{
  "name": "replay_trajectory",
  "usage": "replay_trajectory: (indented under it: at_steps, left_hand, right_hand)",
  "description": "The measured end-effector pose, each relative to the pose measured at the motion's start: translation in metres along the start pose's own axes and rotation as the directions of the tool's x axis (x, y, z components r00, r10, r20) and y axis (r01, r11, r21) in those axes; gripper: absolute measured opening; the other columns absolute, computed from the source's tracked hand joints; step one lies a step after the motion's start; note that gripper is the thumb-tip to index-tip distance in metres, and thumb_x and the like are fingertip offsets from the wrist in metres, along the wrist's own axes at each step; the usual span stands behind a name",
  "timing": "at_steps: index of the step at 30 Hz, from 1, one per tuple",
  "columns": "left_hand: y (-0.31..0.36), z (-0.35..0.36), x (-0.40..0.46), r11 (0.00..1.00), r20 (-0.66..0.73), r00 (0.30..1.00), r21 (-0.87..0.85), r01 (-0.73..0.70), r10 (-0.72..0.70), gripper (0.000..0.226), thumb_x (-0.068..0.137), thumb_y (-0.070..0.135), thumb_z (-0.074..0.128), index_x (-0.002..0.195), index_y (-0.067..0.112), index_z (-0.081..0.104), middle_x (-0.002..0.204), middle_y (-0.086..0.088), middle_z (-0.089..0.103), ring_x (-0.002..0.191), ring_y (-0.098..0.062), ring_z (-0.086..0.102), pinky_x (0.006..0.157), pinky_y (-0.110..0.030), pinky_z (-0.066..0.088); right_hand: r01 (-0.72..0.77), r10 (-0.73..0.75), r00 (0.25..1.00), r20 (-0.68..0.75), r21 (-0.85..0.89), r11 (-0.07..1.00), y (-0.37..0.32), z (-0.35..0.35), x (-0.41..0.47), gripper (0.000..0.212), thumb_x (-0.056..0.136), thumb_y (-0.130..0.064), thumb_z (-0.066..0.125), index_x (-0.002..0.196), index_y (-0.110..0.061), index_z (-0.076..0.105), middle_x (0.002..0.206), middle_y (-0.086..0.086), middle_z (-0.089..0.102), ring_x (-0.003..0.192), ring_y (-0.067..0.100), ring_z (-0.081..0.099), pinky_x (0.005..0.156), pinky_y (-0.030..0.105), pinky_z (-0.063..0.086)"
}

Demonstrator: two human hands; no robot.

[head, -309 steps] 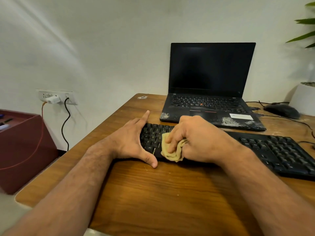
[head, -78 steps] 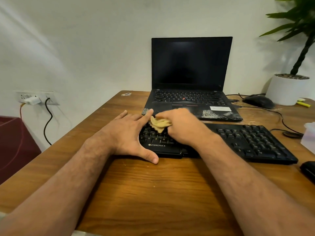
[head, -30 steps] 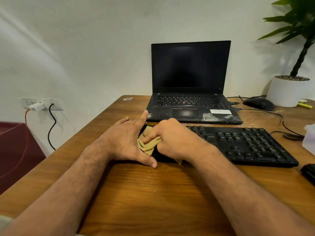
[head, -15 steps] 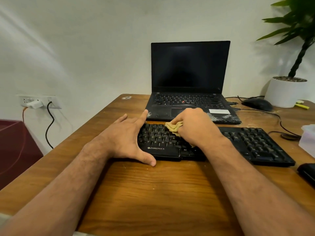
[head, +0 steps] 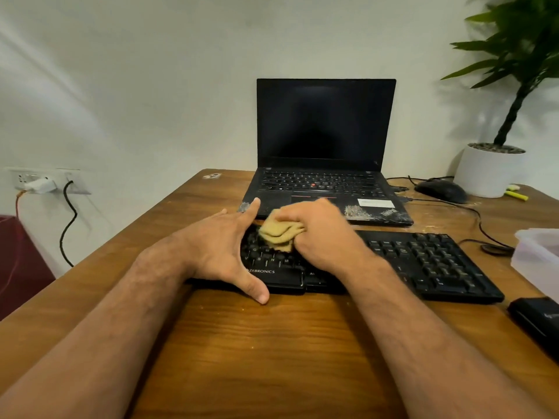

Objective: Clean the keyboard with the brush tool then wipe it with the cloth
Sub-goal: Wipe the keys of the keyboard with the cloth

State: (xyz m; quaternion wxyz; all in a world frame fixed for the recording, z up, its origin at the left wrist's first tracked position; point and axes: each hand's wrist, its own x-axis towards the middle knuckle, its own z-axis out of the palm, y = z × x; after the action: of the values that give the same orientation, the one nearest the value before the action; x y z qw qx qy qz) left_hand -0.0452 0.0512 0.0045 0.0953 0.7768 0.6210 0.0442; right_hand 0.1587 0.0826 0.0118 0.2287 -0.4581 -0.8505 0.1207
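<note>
On keyboard left end: right hand clutches cloth, wiping; left hand flat, fingers released, bracing. I judge brushing done, right half left.

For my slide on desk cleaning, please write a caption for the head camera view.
Right hand wipes black keyboard with tan cloth; left hand steadies its left end.

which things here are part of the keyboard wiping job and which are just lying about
Part of the job:
keyboard
cloth, gripped by the right hand
left hand, bracing the keyboard's left end

Just lying about:
laptop
mouse
potted plant
plastic container
yellow marker
</note>
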Motion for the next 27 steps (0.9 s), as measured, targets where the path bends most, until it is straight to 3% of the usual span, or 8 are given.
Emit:
replay_trajectory:
  at_steps: [4,8,10,14,18,23,25,27]
  left_hand:
    - [0.002,-0.002,-0.004,1.0,-0.009,1.0,-0.027,-0.015,0.014,0.172,0.03,0.095,0.07,0.16,0.02,-0.016,0.168,0.005,0.013,0.154,-0.013,0.01,0.122,-0.026,-0.002]
    - [-0.002,0.001,-0.006,0.997,-0.012,1.0,-0.076,0.018,-0.019,0.173,0.027,0.095,0.072,0.16,0.025,-0.013,0.166,0.007,0.021,0.154,-0.02,0.015,0.127,-0.039,0.013]
    - [-0.004,0.001,-0.005,0.996,-0.017,1.0,-0.085,0.014,-0.015,0.173,0.026,0.096,0.071,0.161,0.026,-0.011,0.164,0.009,0.026,0.152,-0.02,0.02,0.125,-0.043,0.021]
    - [-0.005,0.001,-0.003,0.997,-0.014,1.0,-0.07,0.008,-0.009,0.172,0.026,0.097,0.069,0.161,0.026,-0.011,0.166,0.008,0.023,0.154,-0.023,0.016,0.125,-0.045,0.019]
    - [-0.004,0.001,-0.002,0.998,-0.012,0.999,-0.045,-0.045,0.045,0.171,0.026,0.103,0.059,0.162,0.023,-0.008,0.169,0.006,0.011,0.155,-0.013,0.007,0.127,-0.036,-0.001]
    - [-0.015,0.003,-0.004,0.999,-0.021,0.999,0.014,-0.04,0.04,0.172,0.027,0.103,0.062,0.159,0.026,-0.018,0.168,0.005,0.016,0.155,-0.012,0.011,0.127,-0.039,-0.003]
    - [-0.017,0.003,-0.004,1.0,-0.019,1.0,0.015,-0.023,0.023,0.17,0.029,0.102,0.064,0.159,0.028,-0.018,0.168,0.004,0.017,0.155,-0.016,0.011,0.128,-0.042,0.0]
    - [-0.017,0.003,-0.004,1.0,-0.019,1.0,0.004,-0.018,0.019,0.169,0.03,0.101,0.065,0.159,0.027,-0.017,0.169,0.004,0.016,0.156,-0.018,0.009,0.128,-0.043,0.002]
  right_hand:
    - [0.014,-0.007,0.995,0.096,-0.076,0.997,-0.007,0.014,0.009,0.057,0.089,-0.014,0.047,0.132,-0.049,0.059,0.124,0.003,0.058,0.11,0.025,0.051,0.101,0.04,0.047]
    - [-0.172,0.152,0.981,-0.118,-0.189,0.967,0.012,-0.005,0.012,0.036,0.088,-0.013,0.059,0.113,-0.032,0.077,0.105,0.006,0.073,0.097,0.024,0.066,0.089,0.038,0.057]
    - [-0.225,0.205,0.971,-0.126,-0.178,0.958,0.018,-0.012,0.007,0.036,0.086,-0.009,0.058,0.11,-0.028,0.078,0.102,0.006,0.075,0.097,0.024,0.066,0.09,0.037,0.057]
    - [-0.107,0.107,0.994,-0.008,-0.064,0.992,0.003,-0.014,-0.004,0.043,0.088,-0.004,0.053,0.115,-0.029,0.075,0.107,0.001,0.075,0.097,0.015,0.063,0.093,0.032,0.055]
    - [0.081,-0.089,0.995,0.037,0.173,0.982,-0.023,-0.003,-0.011,0.053,0.081,0.001,0.056,0.117,-0.033,0.074,0.112,-0.008,0.075,0.104,0.008,0.064,0.096,0.026,0.052]
    - [0.069,-0.061,0.995,0.084,-0.094,0.993,-0.016,0.003,-0.004,0.057,0.085,-0.013,0.055,0.132,-0.044,0.061,0.11,0.001,0.064,0.106,0.017,0.046,0.095,0.036,0.049]
    - [0.098,-0.086,0.99,0.11,-0.106,0.989,-0.018,-0.004,-0.006,0.048,0.084,-0.015,0.054,0.122,-0.04,0.07,0.099,-0.002,0.061,0.101,0.015,0.047,0.094,0.034,0.048]
    - [0.158,-0.145,0.985,0.092,-0.16,0.974,-0.027,-0.008,-0.01,0.031,0.078,-0.023,0.052,0.098,-0.028,0.076,0.081,-0.003,0.065,0.089,0.018,0.056,0.083,0.036,0.053]
